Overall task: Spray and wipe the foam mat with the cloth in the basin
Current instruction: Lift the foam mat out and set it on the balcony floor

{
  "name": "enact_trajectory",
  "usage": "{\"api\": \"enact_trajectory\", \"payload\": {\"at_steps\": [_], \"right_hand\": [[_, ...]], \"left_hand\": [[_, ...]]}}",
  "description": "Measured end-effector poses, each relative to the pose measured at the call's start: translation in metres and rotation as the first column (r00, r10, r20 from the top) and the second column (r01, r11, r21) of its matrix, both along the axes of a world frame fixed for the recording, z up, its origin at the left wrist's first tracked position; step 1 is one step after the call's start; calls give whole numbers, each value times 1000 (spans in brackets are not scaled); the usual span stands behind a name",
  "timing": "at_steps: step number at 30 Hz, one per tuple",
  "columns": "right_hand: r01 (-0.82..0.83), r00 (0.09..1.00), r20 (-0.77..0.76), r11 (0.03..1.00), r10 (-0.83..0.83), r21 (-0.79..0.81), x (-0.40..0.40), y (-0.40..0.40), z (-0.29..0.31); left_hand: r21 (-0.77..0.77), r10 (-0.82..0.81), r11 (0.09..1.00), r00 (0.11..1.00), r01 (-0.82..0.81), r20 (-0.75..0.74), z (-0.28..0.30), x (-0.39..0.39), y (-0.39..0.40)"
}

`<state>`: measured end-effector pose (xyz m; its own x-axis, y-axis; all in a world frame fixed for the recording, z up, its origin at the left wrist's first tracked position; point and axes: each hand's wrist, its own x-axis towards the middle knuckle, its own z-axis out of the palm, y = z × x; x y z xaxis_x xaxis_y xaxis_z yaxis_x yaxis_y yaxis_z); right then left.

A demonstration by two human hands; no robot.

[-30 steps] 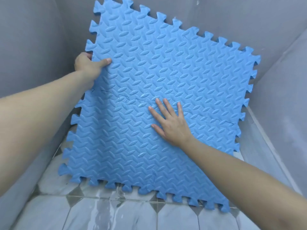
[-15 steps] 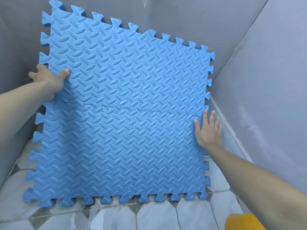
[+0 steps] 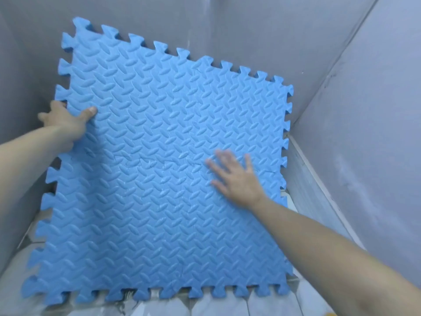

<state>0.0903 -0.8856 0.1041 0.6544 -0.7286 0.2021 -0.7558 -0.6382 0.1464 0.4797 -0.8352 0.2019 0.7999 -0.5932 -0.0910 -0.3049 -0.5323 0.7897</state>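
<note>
From your head camera, looking down into a corner: a grey wall (image 3: 250, 23) rises behind the mat, a second grey wall (image 3: 369, 115) closes in on your right, and another grey surface stands on your left. At the foot of the right wall runs a pale skirting strip (image 3: 312, 179). A small yellow-orange patch (image 3: 398, 314) peeks in at the bottom right edge; you cannot tell what it is. Nothing lies between you and the mat but your own forearms.

The floor (image 3: 227, 306) is pale, marbled tile with dark diamond insets, and it looks wet and glossy near the mat's lower edge.

The blue foam mat (image 3: 159, 156), with its interlocking toothed border and embossed leaf pattern, stands tilted on its lower edge on the tiles, its top leaning toward the back wall. Faint crease lines cross its middle. Your left hand (image 3: 68, 120) grips the mat's left edge, thumb pressed on the front face, fingers wrapped behind. Your right hand (image 3: 237, 176) lies flat on the front face toward the right side, fingers straight and spread; it is slightly blurred.
</note>
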Motion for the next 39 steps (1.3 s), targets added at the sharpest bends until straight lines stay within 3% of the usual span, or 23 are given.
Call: {"api": "enact_trajectory", "payload": {"at_steps": [1, 2, 3, 5, 6, 8, 10, 11, 12, 13, 15, 17, 20, 22, 24, 26, 27, 28, 30, 32, 34, 37, 39], "right_hand": [[255, 958, 121, 965, -261, 63, -10, -20, 18], [427, 850, 241, 881, -468, 202, -15, -34, 35], [499, 728, 334, 796, -599, 342, -14, -43, 48], [533, 584, 437, 729, -684, 429, 7, -45, 58], [552, 590, 428, 729, -684, 404, 24, -39, 56], [476, 748, 350, 824, -564, 309, 66, -14, 46], [164, 968, 156, 966, -197, 201, 97, 11, 36], [0, 999, 34, 985, -6, 172, 104, 16, 34], [-120, 992, -20, 983, 125, 140, 106, 11, 36], [-157, 988, 18, 983, 156, 93, 102, 1, 40], [22, 979, 202, 998, -33, 56, 84, -25, 56], [264, 942, 198, 962, -271, 62, 53, -47, 68], [285, 945, 143, 954, -296, 91, 14, -38, 47], [165, 984, 70, 986, -167, 23, -3, 1, 5], [-137, 987, -87, 990, 134, -21, -20, 55, -38], [-489, 825, -287, 870, 486, 66, -36, 86, -54], [-565, 750, -347, 818, 563, 106, -42, 84, -52], [-584, 731, -378, 807, 569, 87, -45, 72, -45], [-441, 863, -300, 896, 406, -56, -37, 32, -18], [-135, 989, -84, 969, 120, -205, -16, -17, 35], [73, 992, 122, 938, -33, -338, 15, -56, 106], [222, 935, 350, 858, -54, -463, 69, -90, 214], [254, 916, 401, 823, -36, -508, 93, -99, 262]], "left_hand": [[-3, -8, 1000, 1000, 8, -8, -1, 1, 0], [-1, -12, 1000, 1000, 12, -15, -2, 2, 0], [4, -10, 1000, 1000, 11, -22, -2, 2, 0], [9, -3, 1000, 999, 4, -32, -5, 4, -1], [12, -2, 1000, 999, 3, -37, -7, 4, -1], [11, 2, 1000, 999, -1, -40, -9, 4, -2], [10, 6, 1000, 999, -5, -39, -8, 5, -2], [10, 5, 1000, 999, -5, -36, -7, 5, -1], [11, 4, 1000, 999, -4, -35, -7, 5, -1], [12, 5, 1000, 999, -5, -31, -6, 4, 0], [10, 1, 1000, 1000, -1, -29, -5, 4, 2], [10, -5, 1000, 999, 5, -33, -4, 4, 3], [12, -10, 1000, 999, 10, -39, -4, 5, 4], [20, -4, 1000, 999, 5, -42, -5, 5, 5], [22, -2, 1000, 999, 3, -48, -8, 3, 7], [14, -6, 1000, 998, 7, -61, -9, 0, 8], [12, -9, 1000, 998, 9, -67, -9, -1, 8], [11, -8, 1000, 997, 9, -74, -9, -2, 8], [4, -3, 1000, 998, 4, -68, -8, -6, 9], [9, -4, 1000, 998, 5, -62, -8, -10, 11], [8, -5, 1000, 997, 5, -73, -9, -10, 13], [-32, -2, 999, 996, -1, -88, -9, -5, 10], [-40, -1, 999, 995, -3, -95, -9, -2, 9]]}}
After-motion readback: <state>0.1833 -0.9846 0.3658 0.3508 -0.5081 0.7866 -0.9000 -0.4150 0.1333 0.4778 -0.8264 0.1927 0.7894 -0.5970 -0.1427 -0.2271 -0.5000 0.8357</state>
